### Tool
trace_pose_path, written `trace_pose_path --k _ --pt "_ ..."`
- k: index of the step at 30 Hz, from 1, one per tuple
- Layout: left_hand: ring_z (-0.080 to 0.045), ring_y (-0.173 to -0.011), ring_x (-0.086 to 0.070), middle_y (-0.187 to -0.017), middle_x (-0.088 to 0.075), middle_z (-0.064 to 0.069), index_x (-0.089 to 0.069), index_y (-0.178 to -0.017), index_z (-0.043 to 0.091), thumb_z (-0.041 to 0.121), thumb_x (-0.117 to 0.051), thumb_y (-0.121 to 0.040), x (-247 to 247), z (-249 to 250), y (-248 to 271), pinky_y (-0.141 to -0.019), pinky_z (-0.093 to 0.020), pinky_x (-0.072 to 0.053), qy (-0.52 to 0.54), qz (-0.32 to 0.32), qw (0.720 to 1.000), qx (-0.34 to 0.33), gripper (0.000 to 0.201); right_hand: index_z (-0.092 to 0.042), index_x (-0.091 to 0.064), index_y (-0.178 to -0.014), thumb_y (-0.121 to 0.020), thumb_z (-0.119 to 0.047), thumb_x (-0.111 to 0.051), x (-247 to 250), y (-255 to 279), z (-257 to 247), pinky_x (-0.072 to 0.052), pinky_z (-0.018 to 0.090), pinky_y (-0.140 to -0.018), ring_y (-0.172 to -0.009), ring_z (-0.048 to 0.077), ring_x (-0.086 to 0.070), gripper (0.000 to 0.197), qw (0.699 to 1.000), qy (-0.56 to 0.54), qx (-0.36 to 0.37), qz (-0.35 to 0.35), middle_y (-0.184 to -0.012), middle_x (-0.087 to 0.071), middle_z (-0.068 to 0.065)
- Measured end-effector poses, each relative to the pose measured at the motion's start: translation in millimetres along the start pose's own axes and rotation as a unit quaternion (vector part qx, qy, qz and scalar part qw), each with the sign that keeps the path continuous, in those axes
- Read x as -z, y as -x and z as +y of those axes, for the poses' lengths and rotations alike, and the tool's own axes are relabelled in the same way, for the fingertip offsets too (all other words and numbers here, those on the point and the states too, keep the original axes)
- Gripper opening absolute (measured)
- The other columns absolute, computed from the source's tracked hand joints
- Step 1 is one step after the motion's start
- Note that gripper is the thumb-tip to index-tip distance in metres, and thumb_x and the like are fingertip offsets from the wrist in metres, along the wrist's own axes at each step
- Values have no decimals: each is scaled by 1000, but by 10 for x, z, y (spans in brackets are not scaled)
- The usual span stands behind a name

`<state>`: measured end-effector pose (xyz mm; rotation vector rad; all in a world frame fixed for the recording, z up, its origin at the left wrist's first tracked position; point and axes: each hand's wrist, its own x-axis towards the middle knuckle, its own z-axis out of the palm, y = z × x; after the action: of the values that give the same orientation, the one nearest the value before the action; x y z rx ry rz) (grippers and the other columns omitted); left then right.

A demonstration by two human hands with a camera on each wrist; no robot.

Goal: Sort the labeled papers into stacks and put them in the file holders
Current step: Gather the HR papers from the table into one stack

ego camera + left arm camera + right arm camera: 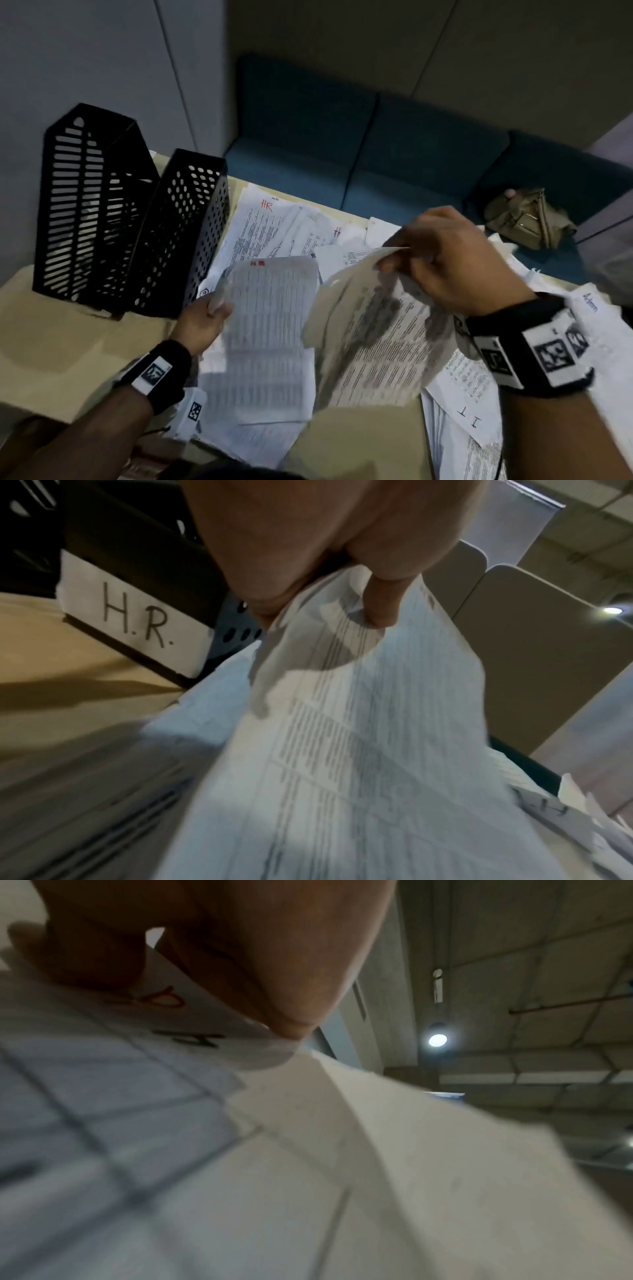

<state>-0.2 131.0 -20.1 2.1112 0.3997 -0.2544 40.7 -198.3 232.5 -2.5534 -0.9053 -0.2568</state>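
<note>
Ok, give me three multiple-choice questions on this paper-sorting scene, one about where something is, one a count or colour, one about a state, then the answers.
1. Where do the file holders stand on the table?
A. far left
B. far right
C. near edge, centre

2. How many file holders show in the head view?
A. one
B. two
C. four

3. What is the right hand doing?
A. resting flat on the table
B. pinching a lifted sheet
C. reaching into a holder

Answers:
1. A, they stand at the table's far left beside the wall.
2. B, one slotted and one with round holes.
3. B, its fingers pinch the sheet's top edge, raised off the pile, while the left hand holds another printed sheet.
</note>
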Motion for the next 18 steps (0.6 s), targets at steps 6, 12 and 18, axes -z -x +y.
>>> trace_pose_path --k 6,12,18 --pt "8 -68 -59 -69 -69 6 -68 -75 18 31 -60 -78 -115 382 190 -68 -26 -54 132 -98 982 -89 16 -10 -70 -85 -84 -50 -56 -1010 -284 17 -52 38 -71 -82 28 -65 42 994 -52 29 -87 -89 -71 6" --pt "-3 -66 -67 -80 -76 -2 -77 -74 24 60 -85 -43 -247 601 377 -63 -14 -52 396 -152 905 -30 49 -13 -57 -106 -91 -39 -59 -1756 -178 81 -49 35 -72 -89 31 -65 30 964 -148 -168 -144 -97 -71 12" --pt "17 -109 -53 -107 -65 34 -48 -120 38 81 -67 -51 -301 538 378 -95 -11 -42 356 -106 925 -74 84 -20 -47 -131 -96 -18 -50 -1971 -23 12 -46 27 -83 -101 22 -64 35 953 -165 -178 -184 -113 -69 2"
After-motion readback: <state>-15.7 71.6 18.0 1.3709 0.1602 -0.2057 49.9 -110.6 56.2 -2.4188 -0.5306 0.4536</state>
